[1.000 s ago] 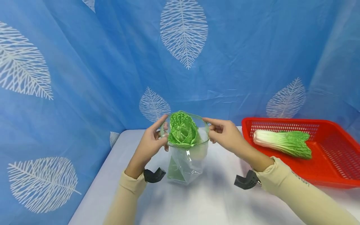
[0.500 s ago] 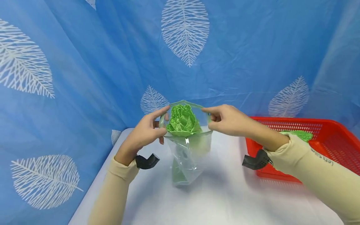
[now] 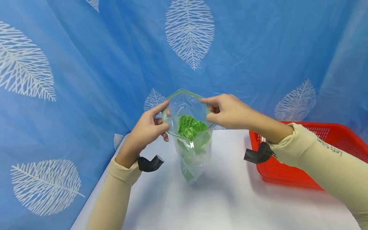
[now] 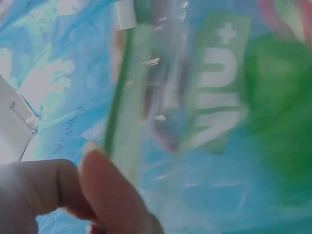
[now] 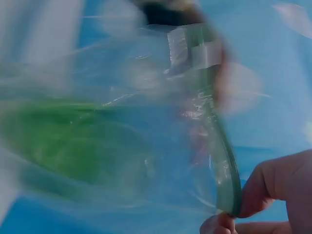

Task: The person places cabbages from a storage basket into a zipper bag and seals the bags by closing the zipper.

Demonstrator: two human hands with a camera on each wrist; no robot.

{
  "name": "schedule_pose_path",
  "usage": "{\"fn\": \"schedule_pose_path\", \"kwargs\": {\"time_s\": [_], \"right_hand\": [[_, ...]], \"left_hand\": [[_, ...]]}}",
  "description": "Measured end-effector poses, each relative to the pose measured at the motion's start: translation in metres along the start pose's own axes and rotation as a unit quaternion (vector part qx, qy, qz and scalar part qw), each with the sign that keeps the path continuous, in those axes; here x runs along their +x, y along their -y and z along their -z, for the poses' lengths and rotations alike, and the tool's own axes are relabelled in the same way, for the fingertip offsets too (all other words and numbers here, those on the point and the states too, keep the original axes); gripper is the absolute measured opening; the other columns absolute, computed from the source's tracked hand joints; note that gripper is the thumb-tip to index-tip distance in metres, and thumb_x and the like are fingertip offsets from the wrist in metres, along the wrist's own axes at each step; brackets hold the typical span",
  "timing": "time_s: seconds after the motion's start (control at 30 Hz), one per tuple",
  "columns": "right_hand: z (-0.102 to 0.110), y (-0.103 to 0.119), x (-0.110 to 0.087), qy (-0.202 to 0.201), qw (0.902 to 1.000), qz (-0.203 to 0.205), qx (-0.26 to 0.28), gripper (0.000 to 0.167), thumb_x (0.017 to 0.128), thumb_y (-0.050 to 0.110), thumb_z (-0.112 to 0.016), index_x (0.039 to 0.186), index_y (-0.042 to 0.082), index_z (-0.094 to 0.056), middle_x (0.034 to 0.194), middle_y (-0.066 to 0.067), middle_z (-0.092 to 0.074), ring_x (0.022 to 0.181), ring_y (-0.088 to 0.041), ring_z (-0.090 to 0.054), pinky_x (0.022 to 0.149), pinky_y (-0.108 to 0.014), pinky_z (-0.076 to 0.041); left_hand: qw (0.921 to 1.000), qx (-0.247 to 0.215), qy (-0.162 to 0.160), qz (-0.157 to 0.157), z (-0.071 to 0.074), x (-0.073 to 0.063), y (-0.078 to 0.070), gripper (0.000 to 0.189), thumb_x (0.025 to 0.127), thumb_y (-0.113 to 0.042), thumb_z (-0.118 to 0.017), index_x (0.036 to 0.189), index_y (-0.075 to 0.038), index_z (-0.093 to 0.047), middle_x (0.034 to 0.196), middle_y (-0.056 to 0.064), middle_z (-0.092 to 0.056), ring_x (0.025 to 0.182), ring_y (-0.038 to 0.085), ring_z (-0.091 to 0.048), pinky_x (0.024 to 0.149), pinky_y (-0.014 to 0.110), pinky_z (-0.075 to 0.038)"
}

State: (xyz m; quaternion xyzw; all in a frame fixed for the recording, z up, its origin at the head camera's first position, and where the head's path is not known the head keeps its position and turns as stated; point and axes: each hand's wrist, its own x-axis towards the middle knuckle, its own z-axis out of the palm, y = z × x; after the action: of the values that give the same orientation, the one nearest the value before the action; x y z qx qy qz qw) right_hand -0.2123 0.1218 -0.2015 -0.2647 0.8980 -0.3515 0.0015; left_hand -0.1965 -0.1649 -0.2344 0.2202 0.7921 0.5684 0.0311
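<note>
A clear zip bag (image 3: 198, 159) with a green rim hangs between the two hands in the head view, its mouth spread wide. Inside it sits a leafy green Chinese cabbage (image 3: 190, 128), below the rim. My left hand (image 3: 147, 127) grips the rim at the left, index finger outstretched along the edge. On the opposite side my right hand (image 3: 231, 111) pinches the rim between thumb and fingers. The left wrist view has a green label (image 4: 217, 87) with white lettering on the bag. Whether the bag's bottom touches the table cannot be told.
A red plastic basket (image 3: 287, 171) stands at the right on the white table (image 3: 207, 207), partly behind the right forearm. A sliver of something pale shows at its left wall. Blue cloth (image 3: 244, 48) with white leaf prints hangs behind and at the left.
Both hands have lifted the bag's rim, and the cabbage now lies deeper in the bag. The right forearm has come over the basket, covering the vegetable seen there earlier.
</note>
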Motion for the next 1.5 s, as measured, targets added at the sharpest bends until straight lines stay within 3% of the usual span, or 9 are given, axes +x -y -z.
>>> {"fn": "schedule_pose_path", "kwargs": {"time_s": [0.33,0.5,0.63,0.83,0.93,1.03,1.2,1.4,1.5], "right_hand": [[0.008,-0.013,0.002,-0.007,0.9982,0.006,0.060,0.063,0.091,0.007,-0.051,0.152,0.024,-0.053,0.080,-0.008,-0.055,0.058,-0.018,-0.035,0.052,-0.033,-0.030],[-0.002,-0.021,0.002,0.005,0.9977,0.025,0.063,0.063,0.092,0.008,-0.049,0.147,0.036,-0.057,0.068,-0.006,-0.046,0.058,-0.020,-0.038,0.053,-0.033,-0.031],[-0.013,-0.019,0.007,0.025,0.9971,0.015,0.071,0.058,0.092,0.009,-0.048,0.143,0.032,-0.061,0.063,-0.001,-0.038,0.056,-0.017,-0.034,0.052,-0.032,-0.029],[-0.038,-0.008,0.019,0.039,0.9941,0.048,0.088,0.062,0.089,0.007,-0.051,0.150,0.020,-0.054,0.069,-0.002,-0.041,0.059,-0.016,-0.029,0.057,-0.033,-0.029],[-0.059,-0.010,0.024,0.041,0.9932,0.064,0.088,0.067,0.089,0.007,-0.053,0.155,0.016,-0.046,0.072,-0.003,-0.045,0.060,-0.016,-0.031,0.059,-0.034,-0.030],[-0.080,-0.023,0.022,0.045,0.9937,0.065,0.079,0.073,0.089,0.008,-0.056,0.159,0.011,-0.037,0.074,-0.003,-0.048,0.060,-0.016,-0.034,0.060,-0.034,-0.032],[-0.097,-0.050,0.000,0.040,0.9961,0.029,0.073,0.080,0.090,0.009,-0.057,0.163,0.013,-0.026,0.075,-0.004,-0.047,0.059,-0.015,-0.035,0.059,-0.034,-0.032],[-0.100,-0.080,-0.029,0.019,0.9983,-0.007,0.054,0.080,0.087,0.008,-0.059,0.162,0.008,-0.031,0.078,-0.001,-0.052,0.062,-0.014,-0.044,0.058,-0.032,-0.038],[-0.106,-0.095,-0.043,-0.001,0.9987,-0.019,0.048,0.077,0.086,0.008,-0.061,0.159,0.004,-0.036,0.081,0.000,-0.055,0.065,-0.014,-0.050,0.059,-0.031,-0.043]], "left_hand": [[0.9998,0.018,0.005,0.002,0.007,0.003,-0.005,0.079,0.088,0.002,-0.050,0.162,-0.014,-0.029,0.108,0.009,-0.044,0.058,0.019,-0.043,0.061,0.041,-0.057],[0.9994,0.032,0.004,0.012,0.014,0.002,-0.004,0.079,0.088,0.001,-0.050,0.162,-0.015,-0.029,0.110,0.009,-0.046,0.060,0.020,-0.049,0.062,0.040,-0.057],[0.9970,0.073,0.003,0.027,0.029,-0.005,-0.012,0.079,0.089,0.001,-0.050,0.163,-0.017,-0.028,0.116,0.013,-0.049,0.063,0.026,-0.057,0.064,0.040,-0.056],[0.9806,0.191,-0.010,0.043,0.062,-0.018,-0.040,0.078,0.091,-0.002,-0.051,0.162,-0.023,-0.030,0.124,0.009,-0.051,0.066,0.033,-0.061,0.059,0.039,-0.050],[0.9713,0.229,0.013,0.062,0.066,-0.020,-0.045,0.079,0.090,-0.002,-0.052,0.163,-0.019,-0.026,0.122,0.010,-0.048,0.070,0.032,-0.061,0.060,0.040,-0.052],[0.9645,0.249,0.050,0.072,0.056,-0.019,-0.036,0.082,0.089,-0.002,-0.053,0.164,-0.013,-0.022,0.120,0.013,-0.045,0.076,0.031,-0.060,0.062,0.041,-0.056],[0.9595,0.258,0.100,0.054,0.026,-0.010,-0.013,0.082,0.089,-0.003,-0.054,0.164,-0.010,-0.022,0.124,0.014,-0.046,0.073,0.027,-0.057,0.061,0.042,-0.056],[0.9461,0.285,0.151,0.027,-0.011,0.010,-0.004,0.081,0.090,-0.009,-0.057,0.163,-0.009,-0.022,0.127,0.010,-0.047,0.064,0.023,-0.061,0.064,0.037,-0.056],[0.9354,0.313,0.164,0.014,-0.031,0.020,0.000,0.081,0.089,-0.010,-0.059,0.163,-0.007,-0.024,0.124,0.009,-0.049,0.065,0.020,-0.058,0.064,0.035,-0.052]]}}
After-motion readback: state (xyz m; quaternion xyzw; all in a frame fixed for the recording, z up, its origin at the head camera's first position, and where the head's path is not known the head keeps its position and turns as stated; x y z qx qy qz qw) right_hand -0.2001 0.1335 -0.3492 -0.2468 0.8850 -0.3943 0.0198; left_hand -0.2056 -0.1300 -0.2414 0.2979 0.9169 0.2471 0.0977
